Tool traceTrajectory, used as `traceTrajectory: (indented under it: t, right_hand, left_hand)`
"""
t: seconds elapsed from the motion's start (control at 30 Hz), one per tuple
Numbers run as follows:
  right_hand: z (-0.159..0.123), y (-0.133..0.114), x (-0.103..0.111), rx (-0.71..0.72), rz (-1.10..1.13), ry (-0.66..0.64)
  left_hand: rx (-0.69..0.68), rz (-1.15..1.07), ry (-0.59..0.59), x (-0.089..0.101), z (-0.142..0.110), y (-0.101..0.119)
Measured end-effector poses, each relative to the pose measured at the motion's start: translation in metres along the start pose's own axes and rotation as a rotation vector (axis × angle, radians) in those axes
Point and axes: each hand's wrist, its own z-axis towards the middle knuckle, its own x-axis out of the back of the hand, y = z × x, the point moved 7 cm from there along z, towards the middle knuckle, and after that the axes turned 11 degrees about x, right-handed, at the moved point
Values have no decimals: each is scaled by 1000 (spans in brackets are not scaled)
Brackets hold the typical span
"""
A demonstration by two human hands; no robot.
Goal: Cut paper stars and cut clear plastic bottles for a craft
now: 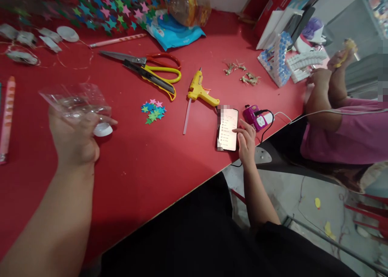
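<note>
My left hand [74, 137] is closed round a clear plastic bottle [74, 103] with a white cap, held just above the red table [145, 168] at the left. My right hand [246, 141] rests at the table's near right edge, fingers spread, one fingertip touching the lit screen of a phone [228, 128] lying flat there. A small heap of coloured paper stars [153, 111] lies between the two hands. A yellow glue gun [200, 92] with a glue stick lies just beyond the phone.
Scissors and a yellow-handled cutter [151, 69] lie mid-table. A magenta plug adapter [254, 116] with cables sits right of the phone. A star-covered bottle [100, 6] and a blue packet [174, 31] stand at the back. Another person in pink [342, 127] sits at the right.
</note>
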Motion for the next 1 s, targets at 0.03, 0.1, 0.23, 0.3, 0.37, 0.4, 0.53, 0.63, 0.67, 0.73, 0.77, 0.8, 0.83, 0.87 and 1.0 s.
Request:
traceTrajectory:
  t: [0.03,0.1,0.23,0.3,0.37,0.4,0.53,0.63,0.67,0.73,0.77,0.8,0.83,0.87,1.0]
  right_hand:
    - [0,0,0,-3,-5,2]
    - [-1,-2,2,17,-4,18]
    - [-2,-9,6,90,5,29]
    - [-2,-10,4,90,-13,12]
    - [-1,-7,3,61,-36,7]
    - [-1,-6,3,45,-43,7]
    - [-1,-6,3,51,-25,24]
    - [-2,-9,6,89,10,47]
    - [-3,-10,6,97,14,49]
    - [-3,-10,6,103,9,45]
    - [-3,-10,6,103,3,41]
    - [-2,-9,5,99,-4,37]
    - [-2,-9,5,94,-10,33]
    - [-2,-8,4,89,-12,33]
    - [-3,-8,7,82,15,67]
  left_hand:
    - [1,-5,1,0,0,1]
    - [13,-7,2,-2,0,2]
    - [20,13,20,-2,0,2]
    - [12,26,23,-2,0,3]
    - [15,32,15,-2,-1,3]
    - [20,32,10,-2,-1,3]
    - [18,25,-8,-4,-3,5]
    - [2,6,-15,-4,-3,5]
    - [5,2,-13,-3,-3,5]
    - [16,7,-3,-3,-2,4]
    - [23,15,0,-3,-2,3]
    - [23,20,5,-3,-2,3]
    - [23,24,7,-3,-2,3]
    - [23,26,5,-3,-3,4]
    - [22,10,12,-3,-3,5]
